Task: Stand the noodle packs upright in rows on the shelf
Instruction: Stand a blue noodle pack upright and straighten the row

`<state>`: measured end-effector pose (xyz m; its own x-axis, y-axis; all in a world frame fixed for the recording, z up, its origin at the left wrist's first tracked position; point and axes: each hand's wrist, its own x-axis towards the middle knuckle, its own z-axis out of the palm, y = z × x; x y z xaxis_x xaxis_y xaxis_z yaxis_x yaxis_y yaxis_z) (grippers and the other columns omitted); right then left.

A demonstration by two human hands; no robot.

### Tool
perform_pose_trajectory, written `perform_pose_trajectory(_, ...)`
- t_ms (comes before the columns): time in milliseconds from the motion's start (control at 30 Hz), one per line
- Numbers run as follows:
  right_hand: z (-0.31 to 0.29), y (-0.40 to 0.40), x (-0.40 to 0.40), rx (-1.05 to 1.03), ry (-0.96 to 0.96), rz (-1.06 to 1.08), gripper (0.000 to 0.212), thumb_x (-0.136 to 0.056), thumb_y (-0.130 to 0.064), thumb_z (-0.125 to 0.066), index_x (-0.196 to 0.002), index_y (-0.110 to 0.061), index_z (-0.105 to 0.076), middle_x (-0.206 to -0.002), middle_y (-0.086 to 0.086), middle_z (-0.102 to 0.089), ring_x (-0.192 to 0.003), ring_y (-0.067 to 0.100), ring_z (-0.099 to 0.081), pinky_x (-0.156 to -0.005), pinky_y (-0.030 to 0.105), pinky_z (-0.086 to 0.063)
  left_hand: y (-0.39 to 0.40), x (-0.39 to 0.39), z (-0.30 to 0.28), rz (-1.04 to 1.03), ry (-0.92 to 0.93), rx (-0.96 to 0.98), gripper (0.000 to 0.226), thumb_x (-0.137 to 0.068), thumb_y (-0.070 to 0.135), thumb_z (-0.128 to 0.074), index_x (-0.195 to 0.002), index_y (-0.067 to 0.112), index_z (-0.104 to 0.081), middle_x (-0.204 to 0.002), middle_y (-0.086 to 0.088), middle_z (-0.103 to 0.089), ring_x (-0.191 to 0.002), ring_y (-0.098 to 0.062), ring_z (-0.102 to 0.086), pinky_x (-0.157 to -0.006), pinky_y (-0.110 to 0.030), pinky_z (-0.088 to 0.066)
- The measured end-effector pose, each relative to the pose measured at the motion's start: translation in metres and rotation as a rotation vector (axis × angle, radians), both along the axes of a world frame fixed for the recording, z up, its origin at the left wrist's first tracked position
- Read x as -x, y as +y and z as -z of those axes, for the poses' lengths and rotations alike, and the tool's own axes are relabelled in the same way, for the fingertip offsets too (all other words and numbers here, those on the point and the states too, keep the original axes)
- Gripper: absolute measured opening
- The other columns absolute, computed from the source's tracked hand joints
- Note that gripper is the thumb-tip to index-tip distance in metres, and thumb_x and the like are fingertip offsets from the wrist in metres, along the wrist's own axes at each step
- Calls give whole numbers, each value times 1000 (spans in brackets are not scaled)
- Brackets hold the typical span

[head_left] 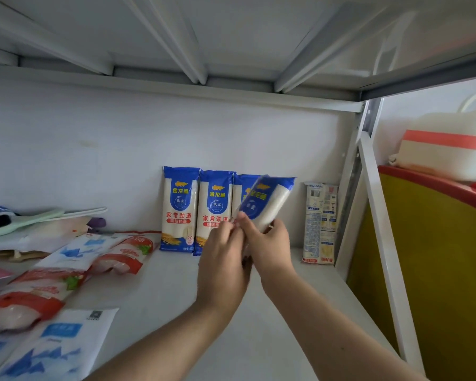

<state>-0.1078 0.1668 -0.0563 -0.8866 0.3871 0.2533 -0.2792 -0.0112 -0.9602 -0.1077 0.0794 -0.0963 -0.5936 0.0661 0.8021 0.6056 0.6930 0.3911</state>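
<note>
So the white shelf [176,284] has three blue noodle packs [179,209] standing upright in a row against the back wall, plus one reversed pack [320,222] standing apart near the right post. Red and blue bags [39,295] lie flat on the left side. Both hands are on a tilted noodle pack [267,202] just in front of the row: right hand [270,243] grips its lower end, left hand [223,259] pinches its edge.

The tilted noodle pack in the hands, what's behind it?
Behind the tilted noodle pack stands a third upright pack against the wall; only its upper left corner shows. The rest is covered.
</note>
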Motion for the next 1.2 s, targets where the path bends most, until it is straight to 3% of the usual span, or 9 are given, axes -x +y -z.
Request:
perform_pose_trajectory(133,7,26,9,86,-54,-38,16,-92,-19,-76,-103,-8,-73,-95,15,-81,-94,36,-78,-91,51,-62,0,-11,0,199,21,71,42,-80,25,-65,-121,17,-65,-124,7,-54,-112,-11,-53,-98,-25,-46)
perform_pose_trajectory(233,7,45,8,33,-41,-137,23,-93,-17,-75,-113,-8,-71,-102,13,-81,-99,36,-77,-95,57,-59,-11,2,-9,212,-18,-125,32,-89,25,-58,-119,20,-64,-119,9,-53,-113,-7,-52,-98,-21,-44)
perform_pose_trajectory(367,7,53,1,-52,-62,-258,30,-93,-19,-74,-121,-12,-67,-109,7,-81,-102,30,-77,-96,55,-59,-18,11,-46,359,-532,-622,30,-99,35,-57,-127,25,-57,-119,7,-61,-100,-5,-64,-71,-19,-55)
perform_pose_trajectory(433,9,53,0,-80,-76,-293,30,-93,-21,-74,-121,-15,-67,-110,5,-80,-103,27,-77,-97,54,-59,-20,13,-61,463,-669,-686,33,-99,45,-53,-124,24,-61,-113,7,-70,-86,-5,-71,-58,-14,-53)
perform_pose_trajectory(633,14,50,-6,-155,-87,-373,29,-93,-22,-74,-121,-16,-66,-111,3,-80,-103,24,-77,-96,51,-60,-26,18,-93,535,-656,-749,31,-96,52,-56,-103,25,-70,-92,11,-78,-72,-1,-73,-58,-19,-51)
perform_pose_trajectory(833,23,53,-7,-198,-119,-457,40,-89,-27,-76,-125,-13,-64,-117,7,-79,-107,29,-76,-97,54,-59,-30,27,-98,483,-653,-875,21,-90,34,-72,-100,16,-73,-92,-2,-79,-83,-22,-76,-66,-31,-53)
perform_pose_trajectory(967,21,56,-8,-201,-141,-471,37,-89,-24,-75,-124,-15,-64,-115,4,-79,-105,25,-77,-94,50,-61,-22,22,-100,440,-591,-1008,14,-89,22,-75,-99,12,-75,-93,-2,-79,-80,-20,-75,-47,-19,-48)
perform_pose_trajectory(1067,16,57,-7,-185,-144,-480,34,-91,-21,-74,-124,-15,-65,-115,4,-79,-107,26,-76,-96,49,-60,-16,19,-105,464,-542,-1056,11,-87,22,-76,-93,13,-75,-92,-2,-79,-82,-21,-75,-46,-18,-47)
perform_pose_trajectory(1200,-3,62,-6,-124,-57,-468,36,-93,-21,-72,-127,-11,-67,-119,7,-78,-112,29,-74,-100,45,-56,-13,17,-108,496,-527,-1046,7,-87,21,-77,-86,14,-74,-86,-4,-77,-78,-24,-75,-57,-33,-60)
